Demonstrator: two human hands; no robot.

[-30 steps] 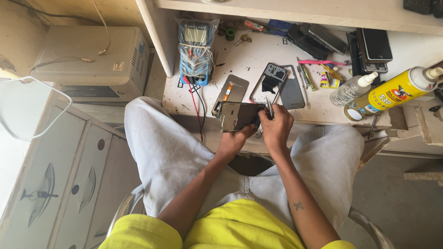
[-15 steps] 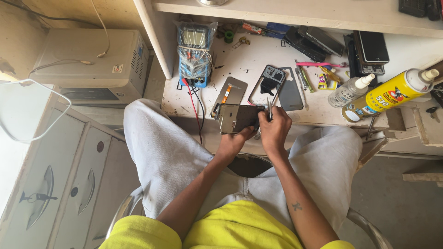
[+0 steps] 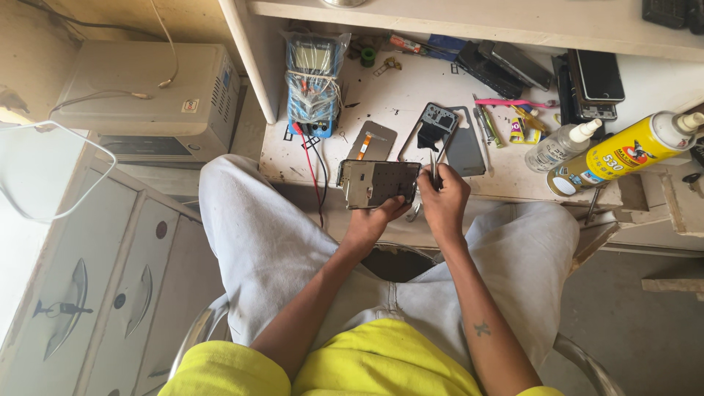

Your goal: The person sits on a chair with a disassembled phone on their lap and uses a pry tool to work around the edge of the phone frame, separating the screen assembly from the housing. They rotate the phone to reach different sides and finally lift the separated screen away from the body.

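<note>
Thin dark opened phone body with metal frame (image 3: 379,182) held by edges in left hand (image 3: 375,217) grip. Slim metal tweezers (image 3: 437,163) pinched in right hand (image 3: 444,198). Judged light, rigid, fragile; best gripped at frame edges.

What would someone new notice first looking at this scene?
At centre, the left hand holds an opened phone frame above the lap while the right hand works a thin tool at its edge. A bright yellow bottle lies at the bench's right, a wrapped blue multimeter at its left.
</note>
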